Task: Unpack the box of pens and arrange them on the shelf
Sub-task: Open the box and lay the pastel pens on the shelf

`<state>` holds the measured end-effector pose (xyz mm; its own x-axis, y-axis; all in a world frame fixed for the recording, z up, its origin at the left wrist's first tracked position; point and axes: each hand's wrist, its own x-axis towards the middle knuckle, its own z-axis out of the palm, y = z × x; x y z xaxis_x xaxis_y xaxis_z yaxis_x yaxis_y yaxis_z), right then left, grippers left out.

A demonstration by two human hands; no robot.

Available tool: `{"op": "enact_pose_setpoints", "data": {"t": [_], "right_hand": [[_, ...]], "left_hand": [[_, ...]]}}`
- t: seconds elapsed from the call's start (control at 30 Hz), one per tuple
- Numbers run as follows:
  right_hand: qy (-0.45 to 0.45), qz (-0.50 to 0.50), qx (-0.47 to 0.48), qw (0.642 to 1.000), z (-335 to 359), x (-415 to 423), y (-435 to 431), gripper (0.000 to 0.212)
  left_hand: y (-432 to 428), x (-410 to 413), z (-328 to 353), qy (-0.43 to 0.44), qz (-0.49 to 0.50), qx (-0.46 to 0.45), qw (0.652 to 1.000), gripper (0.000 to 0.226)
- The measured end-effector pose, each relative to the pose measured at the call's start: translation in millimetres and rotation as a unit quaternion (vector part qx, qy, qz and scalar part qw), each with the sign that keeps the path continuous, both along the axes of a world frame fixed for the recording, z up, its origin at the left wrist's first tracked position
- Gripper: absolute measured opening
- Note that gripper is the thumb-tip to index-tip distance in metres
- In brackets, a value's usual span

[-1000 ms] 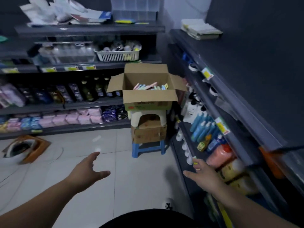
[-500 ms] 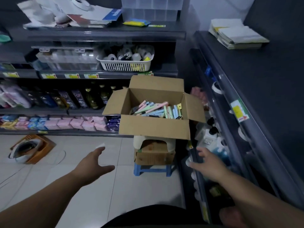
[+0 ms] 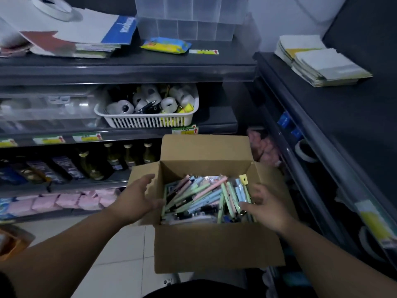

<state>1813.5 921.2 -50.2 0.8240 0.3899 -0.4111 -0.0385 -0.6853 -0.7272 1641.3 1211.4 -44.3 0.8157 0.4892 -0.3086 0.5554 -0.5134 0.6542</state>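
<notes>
— Pens (image 3: 204, 198): where are they at this point?

— All in the cardboard box (image 3: 214, 248) right below the camera. Its flaps are folded out and the top is wide open. The pens lie loose in a criss-cross heap of green, blue and pink barrels.

— And the hands?

— The left hand (image 3: 137, 201) is at the box's left wall, fingers spread and fairly straight, gripping nothing I can see. The right hand (image 3: 266, 209) is over the right side of the heap, fingers curled down among the pens. Whether it has pinched any, I can't tell.

— So which step is this?

— I'd judge it the very start of unpacking. I see no pens laid out on a shelf.

— What does the next move call for?

— Probably closing on a small bundle that lies one way rather than raking the tangle, then lifting it clear of the walls. After that it needs a spot. Beyond the box, the back shelf (image 3: 129, 134) carries a white basket (image 3: 150, 121), with bottles (image 3: 129, 157) on the level below. The right-hand shelf (image 3: 354, 117) shows bare dark surface near a stack of paper (image 3: 322, 61). Which place is meant for pens, I cannot say.
</notes>
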Motion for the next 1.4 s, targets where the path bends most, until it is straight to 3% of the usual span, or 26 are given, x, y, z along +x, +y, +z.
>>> {"op": "enact_pose_setpoints", "data": {"t": [0.27,0.5,0.7,0.87,1.13,1.27,1.33,1.4], "right_hand": [[0.042,0.012,-0.040,0.998,-40.7,36.6,37.4,0.077],[0.028,0.033,-0.083,0.996,-80.6,57.2,50.6,0.072],[0.013,0.097,-0.134,0.986,-98.2,61.0,47.3,0.087],[-0.010,0.142,-0.182,0.973,-102.5,64.2,52.6,0.100],[0.015,0.138,-0.179,0.974,-104.2,66.6,57.1,0.116],[0.001,0.143,-0.196,0.970,-103.2,68.7,53.2,0.103],[-0.006,0.139,-0.179,0.974,-103.8,67.7,50.2,0.086],[-0.002,0.137,-0.163,0.977,-104.3,65.0,48.5,0.083]], "left_hand": [[-9.8,76.4,-51.2,0.027,-0.100,-0.016,0.995,0.088],[-19.6,111.3,-108.6,0.076,-0.044,-0.021,0.996,0.089],[-17.8,127.0,-138.9,0.154,-0.008,-0.086,0.984,0.095],[-15.7,130.2,-137.7,0.221,-0.047,-0.003,0.974,0.088],[-18.7,131.8,-131.2,0.216,-0.069,0.025,0.974,0.066],[-20.4,136.6,-122.6,0.195,-0.073,0.031,0.978,0.030],[-25.0,141.5,-116.0,0.180,-0.078,0.047,0.979,0.032],[-30.0,147.0,-110.9,0.152,-0.075,0.036,0.985,0.034]]}}
